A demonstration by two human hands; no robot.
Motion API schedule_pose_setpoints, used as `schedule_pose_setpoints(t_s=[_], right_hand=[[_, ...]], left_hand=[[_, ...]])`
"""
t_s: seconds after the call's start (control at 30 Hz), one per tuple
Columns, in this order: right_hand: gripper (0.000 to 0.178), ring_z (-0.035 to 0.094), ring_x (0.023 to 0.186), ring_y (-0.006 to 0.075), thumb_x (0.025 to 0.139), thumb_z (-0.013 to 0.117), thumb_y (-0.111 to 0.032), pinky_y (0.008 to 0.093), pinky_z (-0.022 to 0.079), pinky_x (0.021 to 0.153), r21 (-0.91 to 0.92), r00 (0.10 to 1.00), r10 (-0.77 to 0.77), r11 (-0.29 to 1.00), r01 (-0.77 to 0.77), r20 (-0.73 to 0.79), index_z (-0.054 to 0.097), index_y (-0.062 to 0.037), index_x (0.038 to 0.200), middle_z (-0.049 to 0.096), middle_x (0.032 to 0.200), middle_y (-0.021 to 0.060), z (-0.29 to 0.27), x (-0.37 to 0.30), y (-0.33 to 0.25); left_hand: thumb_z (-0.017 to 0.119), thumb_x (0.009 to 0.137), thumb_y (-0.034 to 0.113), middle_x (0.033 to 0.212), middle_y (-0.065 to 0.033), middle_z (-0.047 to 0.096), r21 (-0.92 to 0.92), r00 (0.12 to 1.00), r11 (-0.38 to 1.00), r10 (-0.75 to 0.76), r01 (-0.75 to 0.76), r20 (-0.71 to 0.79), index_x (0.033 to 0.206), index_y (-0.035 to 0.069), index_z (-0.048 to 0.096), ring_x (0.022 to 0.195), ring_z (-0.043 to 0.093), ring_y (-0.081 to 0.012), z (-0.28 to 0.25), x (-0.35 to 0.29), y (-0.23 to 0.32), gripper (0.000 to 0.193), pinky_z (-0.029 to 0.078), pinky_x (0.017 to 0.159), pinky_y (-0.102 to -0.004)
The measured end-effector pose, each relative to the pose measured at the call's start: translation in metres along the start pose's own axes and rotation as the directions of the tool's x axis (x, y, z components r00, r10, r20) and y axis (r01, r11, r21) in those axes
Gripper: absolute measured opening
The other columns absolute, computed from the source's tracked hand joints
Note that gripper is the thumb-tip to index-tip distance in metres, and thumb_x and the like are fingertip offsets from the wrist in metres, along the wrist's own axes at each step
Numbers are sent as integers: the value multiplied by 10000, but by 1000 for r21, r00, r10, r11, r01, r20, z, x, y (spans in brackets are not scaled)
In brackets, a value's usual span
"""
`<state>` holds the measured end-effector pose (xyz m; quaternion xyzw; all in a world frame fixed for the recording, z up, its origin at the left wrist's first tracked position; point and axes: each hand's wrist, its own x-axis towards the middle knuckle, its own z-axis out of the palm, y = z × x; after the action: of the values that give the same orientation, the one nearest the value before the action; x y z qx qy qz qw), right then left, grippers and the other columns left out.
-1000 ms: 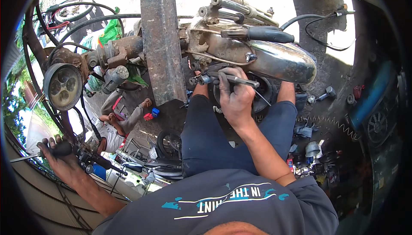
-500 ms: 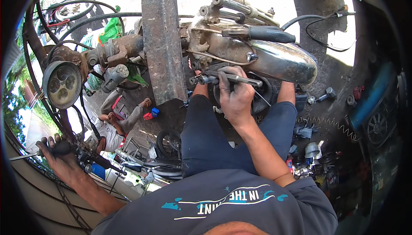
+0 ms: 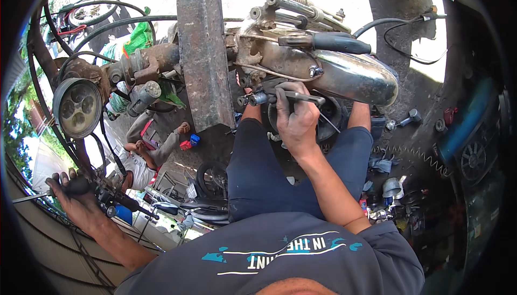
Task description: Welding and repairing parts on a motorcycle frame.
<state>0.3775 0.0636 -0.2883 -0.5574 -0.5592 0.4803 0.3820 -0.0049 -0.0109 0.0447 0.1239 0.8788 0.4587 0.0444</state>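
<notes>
White lettering (image 3: 309, 245), upside down in this view, runs across the person's dark shirt (image 3: 371, 265), below the right hand (image 3: 297, 123). That hand is closed, thumb and bent fingers pinching a flat metal tool (image 3: 308, 97) whose end projects to its right. Just left of it sits a cylindrical metal fitting (image 3: 258, 99); above and to its right, a worn chrome fender (image 3: 358, 77). The left hand (image 3: 81, 203), well apart, curls loosely around a black grip (image 3: 78, 186).
</notes>
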Motion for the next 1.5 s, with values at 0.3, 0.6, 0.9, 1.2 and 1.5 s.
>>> schedule_pose_setpoints(t_s=[0.3,0.6,0.9,1.2,1.5], right_hand=[[74,732,803,309,1000,728,-1,409,576,704,-62,999,37,997,-35,27,674,14,1048,719,936,161,4,-8,0],[92,731,802,294,1000,715,6,408,570,701,-55,992,109,993,-105,69,668,9,1078,714,924,156,-3,-10,4],[78,734,784,186,1059,674,-43,311,573,724,-22,974,205,979,-204,93,702,30,1065,743,965,119,-8,-4,-7],[107,727,798,320,978,741,16,400,574,726,23,968,249,968,-250,41,677,16,1064,714,942,161,-13,-2,-11],[112,720,815,366,971,740,28,393,570,726,65,978,206,977,-204,-24,679,13,1063,706,931,179,-9,-2,-7]], left_hand=[[761,1020,452,1222,-71,562,22,1000,1000,-11,11,-7,1390,81,539,1015,619,-238,1,0,2,569,541,873,-437],[748,1032,435,1099,-40,590,-6,999,1000,-30,30,21,1332,102,574,981,624,-224,3,-4,4,481,538,846,-419],[740,1039,436,1157,-62,576,8,1000,1000,-31,31,-6,1354,101,567,1032,610,-229,2,-3,2,492,542,874,-410],[763,1019,447,1185,-74,566,20,1000,1000,-8,9,-29,1366,87,568,1043,615,-236,1,-2,0,537,543,878,-403],[774,1010,449,1172,-83,555,3,1000,1000,0,0,-16,1311,82,576,1006,614,-238,-1,0,1,514,548,874,-406]])
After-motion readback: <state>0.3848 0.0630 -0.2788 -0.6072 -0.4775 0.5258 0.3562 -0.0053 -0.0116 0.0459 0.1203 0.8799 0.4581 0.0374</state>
